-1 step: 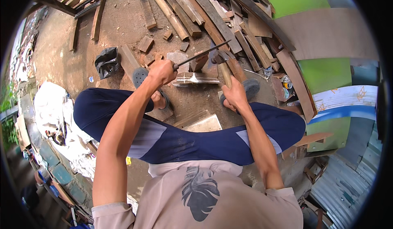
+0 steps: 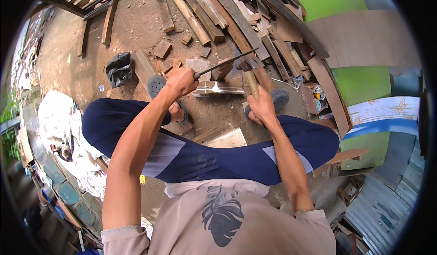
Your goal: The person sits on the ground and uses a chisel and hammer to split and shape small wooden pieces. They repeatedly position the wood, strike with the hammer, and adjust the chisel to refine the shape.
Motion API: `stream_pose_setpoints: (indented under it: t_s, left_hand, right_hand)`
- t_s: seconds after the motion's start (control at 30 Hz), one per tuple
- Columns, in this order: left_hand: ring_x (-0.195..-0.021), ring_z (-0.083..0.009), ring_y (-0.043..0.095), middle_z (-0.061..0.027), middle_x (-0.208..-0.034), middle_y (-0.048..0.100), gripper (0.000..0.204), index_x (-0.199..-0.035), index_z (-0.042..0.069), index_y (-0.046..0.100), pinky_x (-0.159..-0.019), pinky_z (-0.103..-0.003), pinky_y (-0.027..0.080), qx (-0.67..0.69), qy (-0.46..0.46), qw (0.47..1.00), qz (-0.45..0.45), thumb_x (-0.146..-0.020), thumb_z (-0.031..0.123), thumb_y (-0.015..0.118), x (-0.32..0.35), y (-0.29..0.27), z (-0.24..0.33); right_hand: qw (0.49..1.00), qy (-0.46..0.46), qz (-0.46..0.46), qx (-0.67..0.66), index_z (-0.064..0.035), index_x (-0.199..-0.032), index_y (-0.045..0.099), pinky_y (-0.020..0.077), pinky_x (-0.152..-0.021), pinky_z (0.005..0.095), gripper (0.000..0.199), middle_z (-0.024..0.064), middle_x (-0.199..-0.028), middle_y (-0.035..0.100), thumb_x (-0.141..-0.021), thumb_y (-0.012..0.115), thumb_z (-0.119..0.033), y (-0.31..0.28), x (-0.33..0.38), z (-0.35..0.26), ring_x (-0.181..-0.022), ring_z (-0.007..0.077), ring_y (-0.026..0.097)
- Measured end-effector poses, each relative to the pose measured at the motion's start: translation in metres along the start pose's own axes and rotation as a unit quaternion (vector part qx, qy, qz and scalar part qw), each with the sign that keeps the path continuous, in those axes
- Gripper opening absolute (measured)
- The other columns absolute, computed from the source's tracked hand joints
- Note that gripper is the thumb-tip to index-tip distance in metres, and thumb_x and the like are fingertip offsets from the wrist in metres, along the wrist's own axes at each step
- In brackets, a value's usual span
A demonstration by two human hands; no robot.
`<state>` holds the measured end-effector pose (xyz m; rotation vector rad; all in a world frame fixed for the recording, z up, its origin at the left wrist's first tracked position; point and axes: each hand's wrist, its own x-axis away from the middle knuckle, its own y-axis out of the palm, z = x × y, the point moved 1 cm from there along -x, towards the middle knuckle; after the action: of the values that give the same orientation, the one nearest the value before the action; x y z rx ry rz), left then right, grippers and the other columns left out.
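My left hand (image 2: 181, 81) is closed around the handle of a long, thin dark blade (image 2: 230, 61), seen nearly edge-on, like a machete. Its tip points away to the right, passing above or beside the hammer head; contact between them cannot be made out. In my closed right hand (image 2: 262, 107) is a hammer (image 2: 251, 81) with a wooden handle, head pointing away from me. Between my feet lies a short, light-marked wooden piece (image 2: 214, 90). Just beyond it a brown wood block (image 2: 221, 72) sits partly under the blade.
Long boards (image 2: 195, 16) and a scrap-wood pile (image 2: 277, 41) lie ahead to the right. A black plastic bag (image 2: 119, 69) rests left of my sandal (image 2: 156, 85). White cloth (image 2: 63, 136) is spread at left. Green and brown panels (image 2: 364, 38) stand at right.
The blade's tip has dipped slightly toward me and to the right. Both hands keep their grip, nearly in the same place.
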<state>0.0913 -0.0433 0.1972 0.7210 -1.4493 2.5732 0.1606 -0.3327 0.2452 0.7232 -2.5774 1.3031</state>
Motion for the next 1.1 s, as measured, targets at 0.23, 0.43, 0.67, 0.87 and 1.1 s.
stream_pose_setpoints:
  t_s: [0.23,0.43,0.67,0.87,1.1]
  left_hand:
    - [-0.082,-0.0436,0.068,-0.0303,-0.083,0.066,0.028,-0.086,-0.003,0.070,-0.079,-0.049,0.054,0.005,-0.017,1.000,-0.019,-0.087,0.023,0.061,-0.001,0.004,0.001]
    - [-0.083,-0.0419,0.070,-0.0288,-0.087,0.069,0.029,-0.090,-0.004,0.071,-0.078,-0.047,0.056,-0.011,-0.017,1.000,-0.022,-0.085,0.023,0.061,-0.002,0.001,0.006]
    - [-0.082,-0.0445,0.068,-0.0304,-0.083,0.066,0.029,-0.087,-0.004,0.069,-0.077,-0.049,0.055,0.006,-0.003,1.000,-0.005,-0.084,0.023,0.061,0.000,0.004,-0.003]
    - [-0.081,-0.0428,0.069,-0.0297,-0.083,0.067,0.030,-0.088,-0.003,0.071,-0.076,-0.048,0.055,-0.011,0.003,1.000,0.006,-0.082,0.025,0.062,-0.003,0.003,-0.010]
    - [-0.081,-0.0443,0.067,-0.0286,-0.083,0.067,0.029,-0.092,-0.001,0.070,-0.077,-0.048,0.055,0.053,0.027,0.998,0.019,-0.082,0.025,0.063,-0.002,0.023,-0.013]
  right_hand:
    - [0.983,-0.099,0.105,-0.111,-0.0012,-0.107,0.061,0.0517,-0.075,0.0480,0.025,0.0249,-0.087,0.068,-0.085,0.059,-0.012,-0.051,0.004,-0.076,-0.081,0.0416,0.069]
    - [0.992,-0.101,0.069,-0.035,0.0006,-0.103,0.059,0.0507,-0.072,0.0468,0.024,0.0259,-0.081,0.065,-0.084,0.060,-0.014,-0.001,-0.006,-0.015,-0.077,0.0429,0.066]
    - [0.991,-0.070,0.070,-0.090,0.0004,-0.110,0.060,0.0509,-0.076,0.0465,0.030,0.0263,-0.087,0.065,-0.085,0.059,-0.015,-0.023,-0.003,-0.032,-0.084,0.0437,0.066]
    - [0.984,-0.106,0.124,-0.070,-0.0014,-0.111,0.061,0.0507,-0.077,0.0424,0.028,0.0220,-0.087,0.066,-0.086,0.060,-0.015,-0.028,-0.008,-0.037,-0.082,0.0373,0.065]
    - [0.979,-0.133,0.120,-0.101,-0.0035,-0.100,0.061,0.0507,-0.070,0.0371,0.017,0.0162,-0.081,0.065,-0.089,0.063,-0.016,-0.026,0.001,-0.054,-0.071,0.0260,0.064]
